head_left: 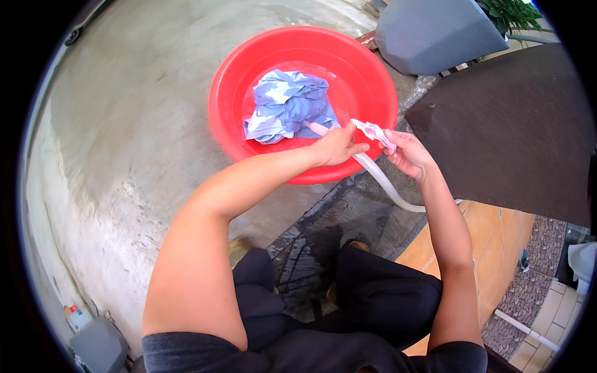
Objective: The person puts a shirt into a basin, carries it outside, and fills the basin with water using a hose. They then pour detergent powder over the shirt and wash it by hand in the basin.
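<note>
A round red basin stands on the wet concrete ground. In it lies a bundled blue and white cloth, wet-looking. A pale hose runs over the basin's near rim, its end beside the cloth. My left hand is over the near rim by the hose, its fingers pinching the left end of a small pink and white cloth. My right hand grips the other end of this small cloth, just past the basin's right edge.
A grey planter with green leaves stands at the upper right. Below it lies a dark brown mat. Orange tiles are at the right. Another grey pot is at the lower left. My knees are close to the basin.
</note>
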